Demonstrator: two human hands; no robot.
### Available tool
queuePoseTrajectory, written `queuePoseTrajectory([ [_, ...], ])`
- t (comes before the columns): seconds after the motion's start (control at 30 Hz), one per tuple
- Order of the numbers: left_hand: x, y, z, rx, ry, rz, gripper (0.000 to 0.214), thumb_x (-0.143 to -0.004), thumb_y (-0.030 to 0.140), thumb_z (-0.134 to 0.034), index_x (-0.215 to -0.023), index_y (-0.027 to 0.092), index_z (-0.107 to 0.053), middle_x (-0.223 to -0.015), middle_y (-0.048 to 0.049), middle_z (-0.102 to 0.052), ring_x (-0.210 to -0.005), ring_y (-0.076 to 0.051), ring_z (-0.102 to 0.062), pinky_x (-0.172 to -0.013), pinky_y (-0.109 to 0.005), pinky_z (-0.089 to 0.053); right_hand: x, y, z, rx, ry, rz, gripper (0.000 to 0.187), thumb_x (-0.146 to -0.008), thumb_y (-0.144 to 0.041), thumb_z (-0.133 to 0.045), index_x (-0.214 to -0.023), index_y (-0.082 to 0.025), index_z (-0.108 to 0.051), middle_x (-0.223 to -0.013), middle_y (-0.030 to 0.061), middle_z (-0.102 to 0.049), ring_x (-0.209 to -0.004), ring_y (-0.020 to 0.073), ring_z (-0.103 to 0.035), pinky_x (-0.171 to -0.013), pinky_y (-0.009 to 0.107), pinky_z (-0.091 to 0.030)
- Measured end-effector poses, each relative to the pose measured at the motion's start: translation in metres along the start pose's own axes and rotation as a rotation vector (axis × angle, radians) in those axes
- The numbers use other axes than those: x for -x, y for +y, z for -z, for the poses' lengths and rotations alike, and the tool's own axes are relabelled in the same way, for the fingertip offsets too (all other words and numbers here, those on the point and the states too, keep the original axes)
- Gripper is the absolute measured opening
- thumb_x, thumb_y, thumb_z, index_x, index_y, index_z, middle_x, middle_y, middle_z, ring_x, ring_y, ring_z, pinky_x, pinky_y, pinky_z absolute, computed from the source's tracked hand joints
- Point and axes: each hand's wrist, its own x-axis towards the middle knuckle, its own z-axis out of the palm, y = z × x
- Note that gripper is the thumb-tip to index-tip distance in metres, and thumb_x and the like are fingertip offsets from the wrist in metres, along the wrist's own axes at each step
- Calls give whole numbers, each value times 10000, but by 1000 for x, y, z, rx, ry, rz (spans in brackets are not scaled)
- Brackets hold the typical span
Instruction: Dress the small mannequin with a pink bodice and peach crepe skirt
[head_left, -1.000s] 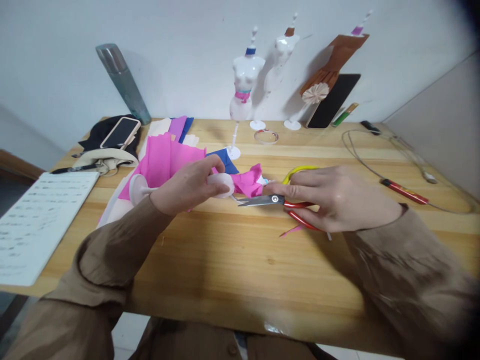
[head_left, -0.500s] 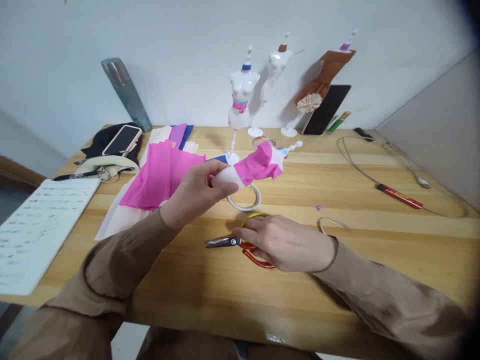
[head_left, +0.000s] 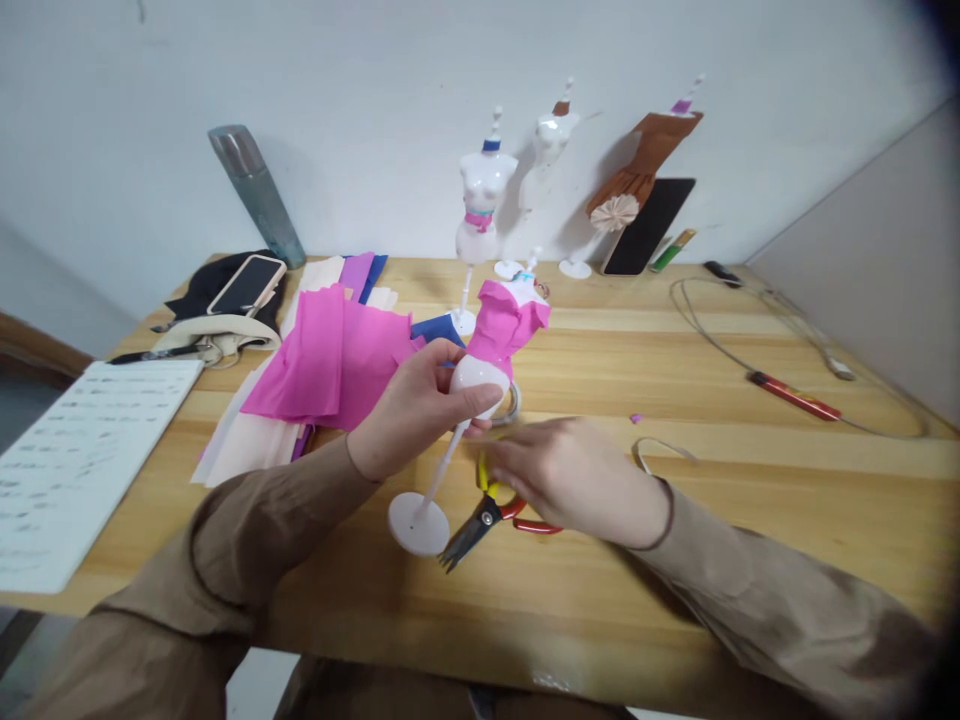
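Note:
My left hand (head_left: 424,405) is closed around the white hips of a miniature dress form (head_left: 481,378), holding it tilted over the table with its round base towards me. Pink material (head_left: 504,328) wraps its chest and waist, and a light blue band circles the neck. To the right, my right hand (head_left: 566,475) is smeared by motion, with its fingers at the handles of a pair of scissors (head_left: 486,520), one loop yellow and the other red. The dark blades point down and to the left, beside the form's base. A roll of tape (head_left: 514,404) shows partly behind the form.
Folded pink sheets (head_left: 300,355) lie left of centre, near a phone (head_left: 247,286) and a notebook (head_left: 82,470). Other dress forms stand along the wall, one in a brown dress (head_left: 651,160). A cable with a red tube (head_left: 795,396) lies at the right.
The dress form has swung from nearly level to more upright, bringing its stand and base into view. In my right hand the scissors have turned, their blades now pointing further down towards me.

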Motion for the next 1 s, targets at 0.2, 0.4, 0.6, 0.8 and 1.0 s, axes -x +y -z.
queuePoseTrajectory([
  [0.2,1,-5,-7,58,-2,63,391,-670,305,-766,-860,148,-462,-743,1,-628,-593,-110,-631,-561,-245,-539,-6,2,15,-657,460,-461,146,-840,-308,-588,-865,-173,-638,-728,33,-676,-587,133,-602,-529,256,-464],
  [0.4,4,-8,-13,107,-15,82,389,-657,271,-780,-837,148,-458,-727,11,-620,-591,-106,-626,-539,-228,-533,-11,-1,12,-925,472,-533,170,-766,-318,-666,-708,-181,-585,-568,-4,-615,-501,111,-558,-463,230,-428],
  [0.6,4,-8,-14,129,-26,71,405,-649,311,-788,-819,150,-458,-726,7,-617,-593,-112,-632,-549,-239,-543,-6,-3,11,-830,416,-501,220,-807,-322,-605,-650,-188,-529,-551,-4,-577,-489,106,-513,-469,240,-403],
  [0.8,2,-7,-6,107,16,68,412,-679,350,-773,-869,143,-471,-779,-18,-643,-588,-124,-656,-578,-267,-560,-7,23,15,-605,247,-496,232,-797,-346,-567,-635,-186,-523,-537,-7,-548,-476,103,-471,-471,241,-360],
  [1.0,-3,3,5,126,82,55,362,-750,336,-719,-934,122,-492,-785,-49,-641,-611,-129,-655,-595,-257,-549,3,77,15,-75,-138,-441,140,-742,-206,-553,-619,-179,-613,-729,45,-662,-615,134,-552,-570,257,-371],
])
